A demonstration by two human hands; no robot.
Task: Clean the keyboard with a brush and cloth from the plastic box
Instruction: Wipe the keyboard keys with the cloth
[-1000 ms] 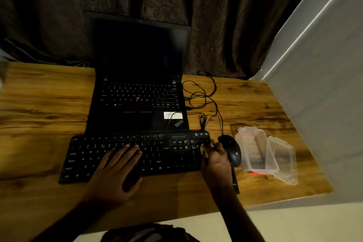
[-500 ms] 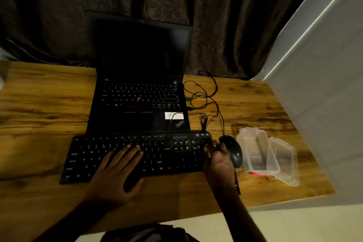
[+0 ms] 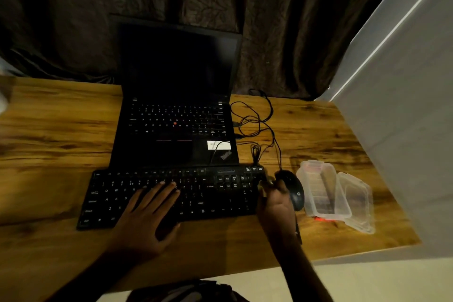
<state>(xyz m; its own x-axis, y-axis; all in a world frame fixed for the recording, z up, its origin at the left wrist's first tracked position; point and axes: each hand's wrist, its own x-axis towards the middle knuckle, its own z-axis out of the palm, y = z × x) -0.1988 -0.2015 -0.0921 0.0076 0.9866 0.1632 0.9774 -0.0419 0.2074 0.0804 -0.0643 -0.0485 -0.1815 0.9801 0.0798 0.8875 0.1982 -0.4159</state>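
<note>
1. The wooden desk (image 3: pixel 61 130) fills the lower half of the view, with a dark curtain behind it at 12 o'clock.
2. An open laptop (image 3: pixel 176 115) with its screen off stands in the middle of the desk.
3. The black keyboard (image 3: pixel 210 193) lies just in front of the laptop, its long axis running from 9 to 3 o'clock.
4. The clear plastic box (image 3: pixel 323 189) sits at 3 o'clock from the keyboard, with its lid (image 3: pixel 359 206) off and lying against its far side. A small red glow shows at the box's near edge. No cloth can be made out.
5. The left hand (image 3: pixel 147 213) lies flat on the keys left of centre, fingers straight and spread, holding nothing and seemingly steadying the board.
6. The right hand (image 3: pixel 277 206) is at the keyboard's right end, its fingers curled round a slim dark handle.
7. A black mouse (image 3: pixel 293 191) sits between that hand and the box, touching or nearly touching both.
8. The handle, judged to be the brush (image 3: pixel 297 230), points to 6 o'clock, and its bristle end is too dim to see. The keys lie at 9 o'clock from the right hand, so the sweep likely runs leftward along the long axis.
</note>
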